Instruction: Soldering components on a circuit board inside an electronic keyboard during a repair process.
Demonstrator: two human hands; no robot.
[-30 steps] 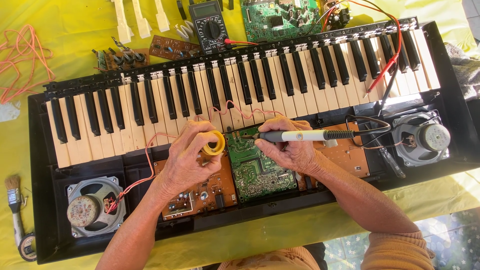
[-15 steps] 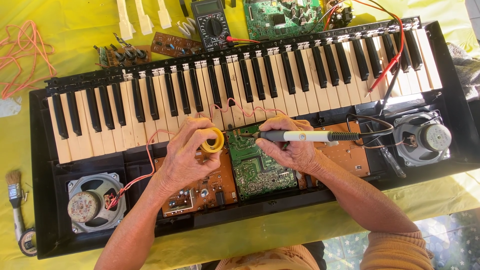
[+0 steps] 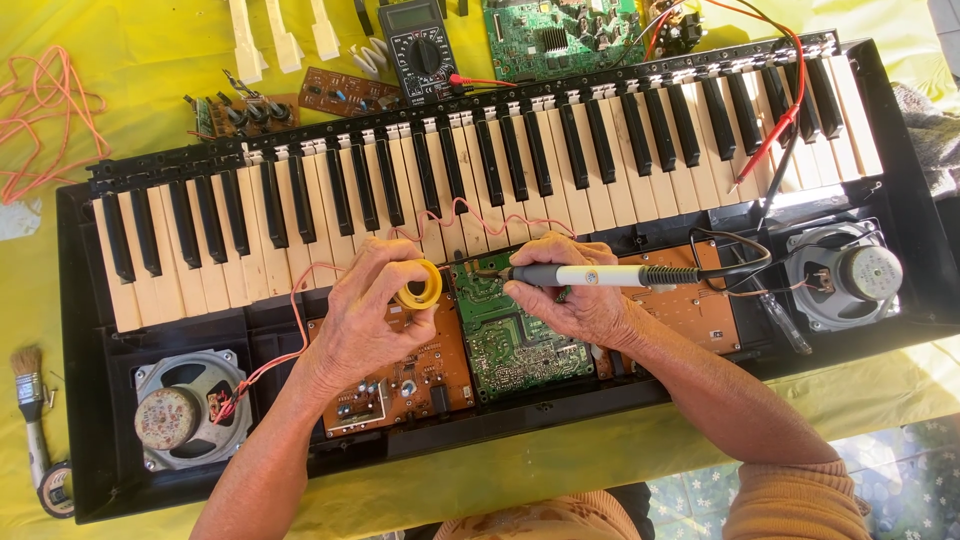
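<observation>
While the right hand grips the soldering iron over the green board, keep its tip steady on one joint. Left hand, just left of that board, pinches the yellow solder spool; feed sparingly.

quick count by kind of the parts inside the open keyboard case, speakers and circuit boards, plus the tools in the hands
Speakers: 2, left and right
Circuit boards in the case: 3, brown, green, brown
Soldering iron: 1
Yellow solder spool: 1
Total: 7
</observation>
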